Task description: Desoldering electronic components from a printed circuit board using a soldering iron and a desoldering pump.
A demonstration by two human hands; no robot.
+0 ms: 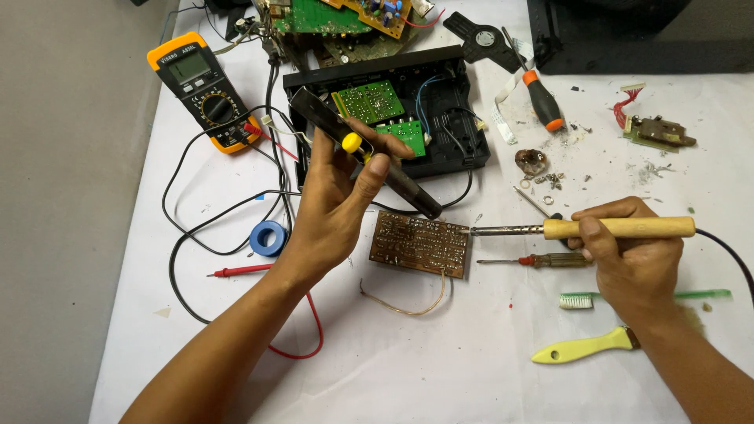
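Note:
My left hand [334, 200] grips a black desoldering pump [408, 187] with a yellow button, its tip slanting down just above a brown circuit board [421, 244] lying on the white table. In my right hand [628, 255] is a soldering iron with a wooden handle [640, 228]; it lies level, and its metal tip touches the board's right edge. A thin bare wire loops out from under the board.
A yellow multimeter [203, 89] with black and red leads sits at the far left, a blue tape roll [268, 237] nearer. An open black case [393, 110] with green boards stands behind. Screwdrivers [542, 98], a green toothbrush [644, 297] and a yellow-handled brush [581, 348] lie right.

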